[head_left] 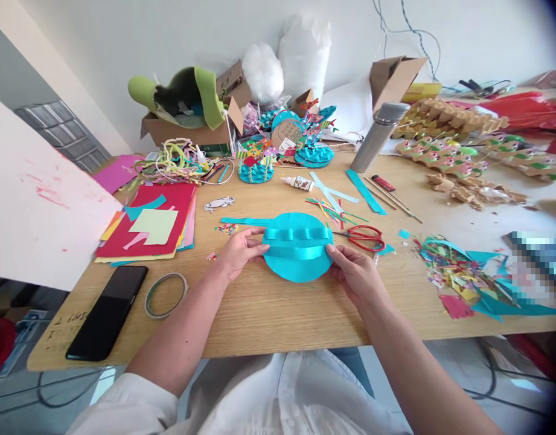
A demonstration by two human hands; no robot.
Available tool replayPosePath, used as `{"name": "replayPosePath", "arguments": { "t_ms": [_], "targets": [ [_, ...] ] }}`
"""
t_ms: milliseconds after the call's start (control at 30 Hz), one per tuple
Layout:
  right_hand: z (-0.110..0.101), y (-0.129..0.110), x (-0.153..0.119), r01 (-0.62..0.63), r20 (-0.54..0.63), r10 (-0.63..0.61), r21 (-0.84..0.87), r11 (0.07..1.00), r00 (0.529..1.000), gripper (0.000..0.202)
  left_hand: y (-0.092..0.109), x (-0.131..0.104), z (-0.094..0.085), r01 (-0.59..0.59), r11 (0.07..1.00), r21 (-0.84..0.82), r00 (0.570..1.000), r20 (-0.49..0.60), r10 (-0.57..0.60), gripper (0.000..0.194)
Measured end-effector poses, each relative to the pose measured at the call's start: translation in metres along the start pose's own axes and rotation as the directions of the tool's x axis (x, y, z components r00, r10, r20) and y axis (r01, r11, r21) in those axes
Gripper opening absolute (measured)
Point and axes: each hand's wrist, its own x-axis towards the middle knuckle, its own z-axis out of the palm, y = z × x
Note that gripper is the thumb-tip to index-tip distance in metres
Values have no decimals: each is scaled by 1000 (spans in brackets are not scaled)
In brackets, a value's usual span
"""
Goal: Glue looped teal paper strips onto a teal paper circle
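A round blue paper disc (298, 272) lies in front of me. A blue paper strip (310, 233) stands on its upper part in a row of small loops. Below that row, a second paper strip (297, 253) bows across the middle of the disc. My left hand (242, 252) pinches this second strip's left end at the disc's edge, thumb on top. On the opposite side my right hand (354, 270) pinches its right end, with the fingers partly hidden under the rim. Red-handled scissors (366, 237) rest just beyond my right hand.
A black phone (108, 311) and a tape roll (166, 295) are at the left, near coloured paper sheets (144, 232). Farther back are a glue bottle (298, 183), a steel flask (380, 136) and finished blue crafts (256, 171). Paper scraps (459, 266) cover the right side.
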Motion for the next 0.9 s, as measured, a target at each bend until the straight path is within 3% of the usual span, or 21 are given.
{"name": "replayPosePath", "arguments": {
  "t_ms": [233, 533, 733, 900],
  "targets": [
    [0, -4, -1, -42, 37, 39, 92, 995, 999, 36, -2, 2, -3, 2, 1000, 4, 999, -37, -2, 58],
    [1, -3, 1, -35, 1, 35, 57, 998, 999, 38, -1, 1, -1, 36, 999, 2, 998, -51, -35, 66],
    [-5, -8, 6, -164, 83, 170, -82, 983, 982, 44, 7, -5, -6, 207, 967, 149, 975, 46, -216, 81],
    [-4, -16, 4, -166, 126, 200, -238, 957, 972, 44, 4, -5, -5, 204, 930, 306, 979, -55, -197, 78]
  ]
}}
